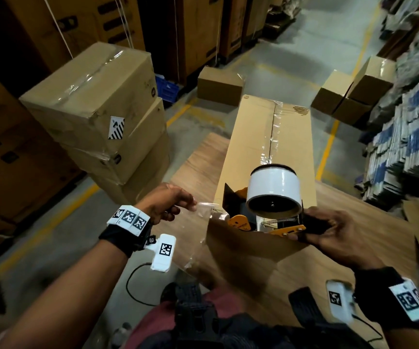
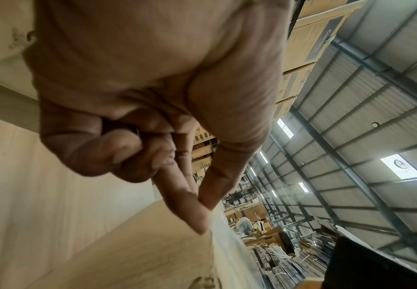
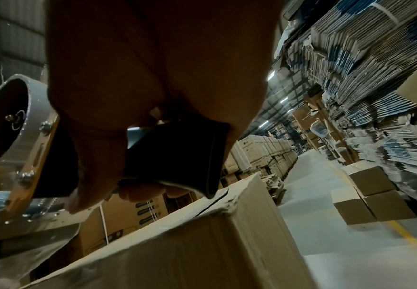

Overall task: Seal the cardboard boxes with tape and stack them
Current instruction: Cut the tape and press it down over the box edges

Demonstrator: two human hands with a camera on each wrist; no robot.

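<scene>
Gripping the tape dispenser (image 1: 270, 212) at frame centre, the right hand (image 1: 339, 238) rests on the long box (image 1: 251, 147), top seam taped, while the left hand (image 1: 165, 205) pinches loose tape (image 1: 200, 210); sealed boxes (image 1: 95, 107) sit stacked upper left, stacking this one remains.

The head view is dim and its edges bend and blur. Glare shines on the white tape roll (image 1: 273, 187). In the wrist views the hands are close, dark and blurry, and bright roof lights (image 2: 400, 166) glow behind.

Long box (image 1: 261, 157) lies on table (image 1: 198, 157) ahead of me, 12 o'clock. Tape dispenser (image 1: 271, 197) sits at its near end. Stacked boxes (image 1: 97, 114) at 10 o'clock; smaller boxes (image 1: 349, 94) at 2 o'clock.
</scene>
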